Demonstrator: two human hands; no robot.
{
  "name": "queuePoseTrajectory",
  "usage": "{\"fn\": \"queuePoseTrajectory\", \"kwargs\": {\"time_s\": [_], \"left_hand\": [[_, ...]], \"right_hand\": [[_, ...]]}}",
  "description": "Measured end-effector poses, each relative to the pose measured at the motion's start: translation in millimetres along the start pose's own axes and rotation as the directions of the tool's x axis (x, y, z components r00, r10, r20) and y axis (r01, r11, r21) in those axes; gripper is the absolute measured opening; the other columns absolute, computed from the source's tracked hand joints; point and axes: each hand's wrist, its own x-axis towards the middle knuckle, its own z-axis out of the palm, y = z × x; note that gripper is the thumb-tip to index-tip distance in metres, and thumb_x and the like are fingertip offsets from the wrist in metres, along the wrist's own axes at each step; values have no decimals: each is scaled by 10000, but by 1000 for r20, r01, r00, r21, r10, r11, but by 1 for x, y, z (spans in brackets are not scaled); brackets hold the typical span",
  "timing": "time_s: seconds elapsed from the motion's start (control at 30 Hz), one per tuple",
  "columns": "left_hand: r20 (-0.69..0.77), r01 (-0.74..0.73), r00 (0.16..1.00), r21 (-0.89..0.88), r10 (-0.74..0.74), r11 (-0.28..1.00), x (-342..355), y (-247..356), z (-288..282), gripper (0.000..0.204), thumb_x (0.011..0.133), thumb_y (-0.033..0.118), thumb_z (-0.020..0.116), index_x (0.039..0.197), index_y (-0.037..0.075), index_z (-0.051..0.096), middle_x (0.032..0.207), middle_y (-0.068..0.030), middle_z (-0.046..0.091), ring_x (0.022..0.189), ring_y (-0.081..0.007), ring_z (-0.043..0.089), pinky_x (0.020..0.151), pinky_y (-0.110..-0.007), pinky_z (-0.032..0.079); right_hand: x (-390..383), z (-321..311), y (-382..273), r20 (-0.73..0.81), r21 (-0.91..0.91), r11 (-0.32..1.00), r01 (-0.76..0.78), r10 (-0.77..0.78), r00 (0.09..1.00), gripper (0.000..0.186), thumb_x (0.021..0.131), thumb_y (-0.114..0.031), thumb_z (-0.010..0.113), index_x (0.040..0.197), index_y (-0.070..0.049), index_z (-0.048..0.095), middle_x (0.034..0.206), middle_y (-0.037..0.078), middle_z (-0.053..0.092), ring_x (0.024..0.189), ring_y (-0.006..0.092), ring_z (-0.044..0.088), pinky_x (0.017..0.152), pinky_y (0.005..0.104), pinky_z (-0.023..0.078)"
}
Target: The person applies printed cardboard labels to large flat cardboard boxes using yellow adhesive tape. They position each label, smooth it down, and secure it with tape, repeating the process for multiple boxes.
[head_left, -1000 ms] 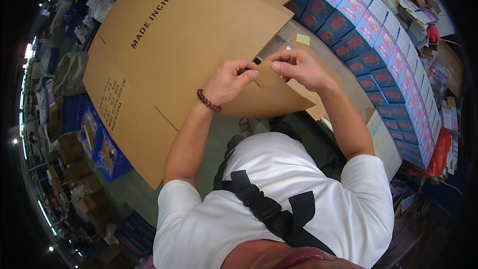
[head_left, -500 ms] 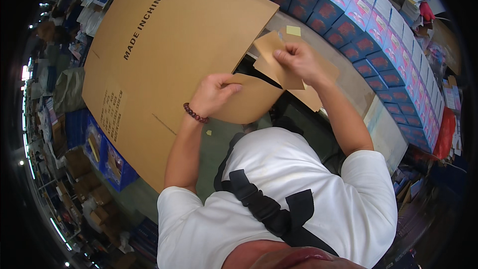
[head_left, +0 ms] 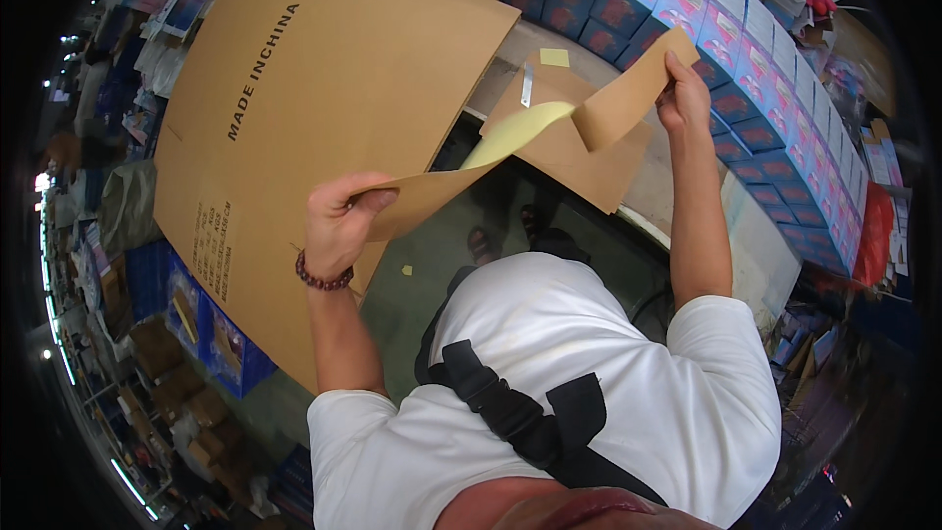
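My left hand (head_left: 343, 221), with a dark bead bracelet at its wrist, pinches one end of a brown paper sheet (head_left: 422, 194). The far end of the brown paper (head_left: 638, 88) is gripped in my right hand (head_left: 685, 93), raised out to the right. Between my hands the paper curves and twists, and a pale yellow face (head_left: 520, 131) shows in the middle. Whether it is one piece or two layers parting, I cannot tell. Below this lie brown sheets (head_left: 579, 165) on the worktop, with a small metal strip (head_left: 528, 85) at their far side.
A large flat brown carton (head_left: 324, 88) with black print covers the left. Rows of blue and pink boxes (head_left: 677, 0) line the far right. A yellow paper square (head_left: 554, 57) lies on the worktop (head_left: 760, 221). Blue crates (head_left: 221, 334) stand at lower left.
My hands have moved apart, the left toward me and leftward, the right outward and to the right. The brown paper is now stretched between them, and its yellow face has come into view.
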Motion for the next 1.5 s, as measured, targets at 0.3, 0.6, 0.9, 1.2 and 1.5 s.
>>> {"fn": "queuePoseTrajectory", "kwargs": {"time_s": [0.3,0.6,0.9,1.2,1.5], "left_hand": [[-121,66,990,-99,-78,993,-4,-6,-36,139,810,37,677,930,-28,653,835,-34,652,729,-96,582,658,-211,469],[-162,209,954,-236,-250,949,28,-33,16,147,867,94,615,963,-17,605,888,-74,654,762,-114,611,655,-233,488],[-53,338,926,-331,-375,881,79,-122,160,216,872,93,581,1041,-39,606,938,-88,664,792,-143,625,709,-267,500],[64,295,946,224,-317,929,164,-186,235,259,796,208,627,960,8,642,881,-182,658,816,-290,640,732,-357,481],[150,225,923,540,-356,811,212,-181,308,396,781,278,666,1097,47,602,1014,-176,642,956,-333,604,820,-415,462]], "right_hand": [[35,-100,-54,-295,146,948,282,-230,927,257,892,-98,566,1127,1,531,1046,105,615,924,242,623,754,377,535],[10,-148,-91,79,-34,963,267,-264,961,178,898,-156,584,1025,-32,600,896,55,639,750,132,605,638,249,497],[-22,-215,-157,-5,-499,837,225,-262,965,176,895,-202,603,992,-55,621,780,1,628,592,45,544,508,176,417],[-33,-214,-110,187,-597,793,120,-8,982,229,910,-171,572,1083,-22,589,914,3,625,755,59,562,660,212,456],[-24,-167,-29,290,-576,816,-46,257,922,234,895,-146,570,1083,-7,584,924,21,630,769,78,577,679,245,478]]}}
